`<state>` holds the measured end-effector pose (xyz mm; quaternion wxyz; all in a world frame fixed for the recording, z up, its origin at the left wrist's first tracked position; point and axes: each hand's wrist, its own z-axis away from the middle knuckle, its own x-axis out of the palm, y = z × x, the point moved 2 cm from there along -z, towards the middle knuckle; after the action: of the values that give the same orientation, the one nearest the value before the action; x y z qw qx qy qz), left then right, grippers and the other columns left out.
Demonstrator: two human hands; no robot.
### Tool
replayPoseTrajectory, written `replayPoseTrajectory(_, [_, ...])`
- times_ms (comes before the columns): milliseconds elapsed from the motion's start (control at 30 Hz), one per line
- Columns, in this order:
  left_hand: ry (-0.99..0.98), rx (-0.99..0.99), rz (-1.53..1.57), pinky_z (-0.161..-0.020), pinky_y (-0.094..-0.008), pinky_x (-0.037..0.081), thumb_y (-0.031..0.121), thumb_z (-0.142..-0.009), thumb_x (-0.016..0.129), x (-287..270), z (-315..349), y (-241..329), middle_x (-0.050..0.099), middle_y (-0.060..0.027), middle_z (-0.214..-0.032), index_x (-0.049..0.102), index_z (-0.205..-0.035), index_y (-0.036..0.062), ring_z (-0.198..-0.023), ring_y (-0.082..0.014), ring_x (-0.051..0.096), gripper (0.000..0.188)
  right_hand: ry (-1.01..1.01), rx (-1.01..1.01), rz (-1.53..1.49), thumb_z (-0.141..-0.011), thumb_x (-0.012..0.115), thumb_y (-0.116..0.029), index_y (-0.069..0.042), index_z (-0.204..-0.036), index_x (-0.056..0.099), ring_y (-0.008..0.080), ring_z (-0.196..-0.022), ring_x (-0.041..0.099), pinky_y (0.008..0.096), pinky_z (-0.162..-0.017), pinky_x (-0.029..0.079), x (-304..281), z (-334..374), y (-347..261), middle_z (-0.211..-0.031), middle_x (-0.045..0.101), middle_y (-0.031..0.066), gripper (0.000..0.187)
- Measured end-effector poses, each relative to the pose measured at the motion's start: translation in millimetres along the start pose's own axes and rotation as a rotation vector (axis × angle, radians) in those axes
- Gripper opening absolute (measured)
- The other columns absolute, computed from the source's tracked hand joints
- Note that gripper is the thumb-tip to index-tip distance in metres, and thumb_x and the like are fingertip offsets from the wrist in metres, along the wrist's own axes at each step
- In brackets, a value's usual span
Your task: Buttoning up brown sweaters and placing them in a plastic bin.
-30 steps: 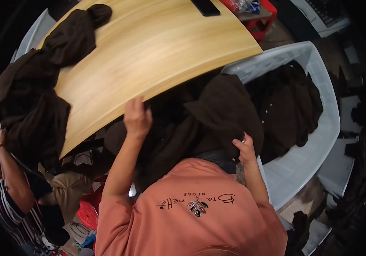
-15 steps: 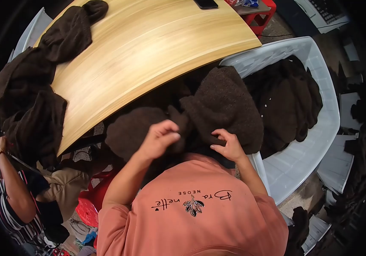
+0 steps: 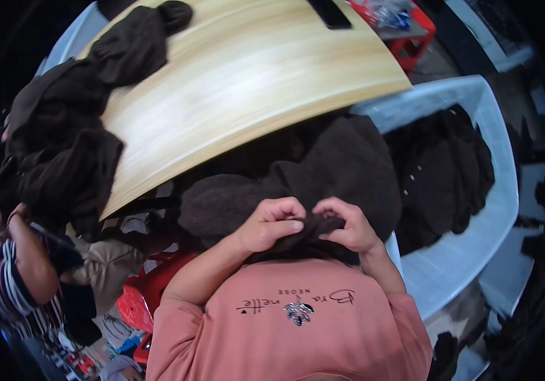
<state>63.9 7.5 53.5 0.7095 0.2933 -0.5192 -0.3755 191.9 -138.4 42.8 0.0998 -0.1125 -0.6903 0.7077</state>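
A dark brown fleece garment (image 3: 310,184) hung bunched at centre frame, just below the curved edge of the wooden table (image 3: 247,82), its bulk stretching roughly from left to upper right, though which end was which could not be told. The left hand (image 3: 271,223) and right hand (image 3: 343,225) met almost knuckle to knuckle at its lower edge, fingers curled tight into a fold of the cloth, both forearms rising from the salmon-coloured sleeves at the bottom.
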Motion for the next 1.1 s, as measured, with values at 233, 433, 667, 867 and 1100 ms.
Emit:
replayPoseTrajectory(233, [0.156,0.322,-1.01,-0.058,-0.0324,0.046,0.008,-0.071,0.071,10,-3,-10,0.057,-0.0124,-0.072,0.063,-0.082,0.0002,-0.066,-0.0278,0.057,0.016,0.139,-0.036,0.168,-0.069,0.062,0.002,0.0,-0.084,0.06,0.0151,-0.064,0.057,0.0262,-0.058,0.043,10,-1,10,-0.075,0.059,0.0079,0.016])
replayPoseTrajectory(433, [0.394,-0.031,-0.202,-0.057,-0.0231,0.044,0.007,-0.08,0.062,-11,-5,9,0.062,-0.0011,-0.07,0.066,-0.078,0.0004,-0.062,-0.0082,0.055,0.007,0.188,0.016,0.088,-0.071,0.067,0.001,0.0,-0.087,0.058,0.0136,-0.063,0.059,0.0245,-0.055,0.045,9,-3,-3,-0.074,0.06,0.008,0.018])
replayPoseTrajectory(667, [0.476,0.006,0.063,-0.064,-0.0218,0.048,0.001,-0.077,0.058,-33,-12,-3,0.066,-0.0037,-0.079,0.064,-0.089,0.0003,-0.067,-0.0093,0.06,0.013,-0.214,-0.064,0.191,-0.073,0.062,-0.001,0.0,-0.093,0.06,0.0263,-0.071,0.061,0.032,-0.064,0.049,22,2,2,-0.081,0.061,0.0122,0.02])
replayPoseTrajectory(867, [0.397,-0.043,-0.036,-0.061,-0.0196,0.045,0.0,-0.077,0.059,-13,-11,-8,0.064,-0.0011,-0.076,0.064,-0.081,0.0004,-0.065,-0.0054,0.056,0.006,-0.063,-0.402,0.268,-0.067,0.058,0.007,0.002,-0.091,0.059,0.0283,-0.069,0.06,0.0329,-0.062,0.05,28,-6,-13,-0.079,0.059,0.0133,0.025])
replayPoseTrajectory(1100, [0.272,0.061,-0.098,-0.056,-0.0193,0.04,0.002,-0.081,0.059,-17,-4,-33,0.059,0.0023,-0.068,0.062,-0.076,0.0007,-0.062,-0.0025,0.049,0.006,0.21,-0.695,0.727,-0.054,0.062,0.007,0.001,-0.084,0.057,0.0236,-0.056,0.055,0.0316,-0.048,0.045,37,-4,-4,-0.076,0.057,0.0113,0.03])
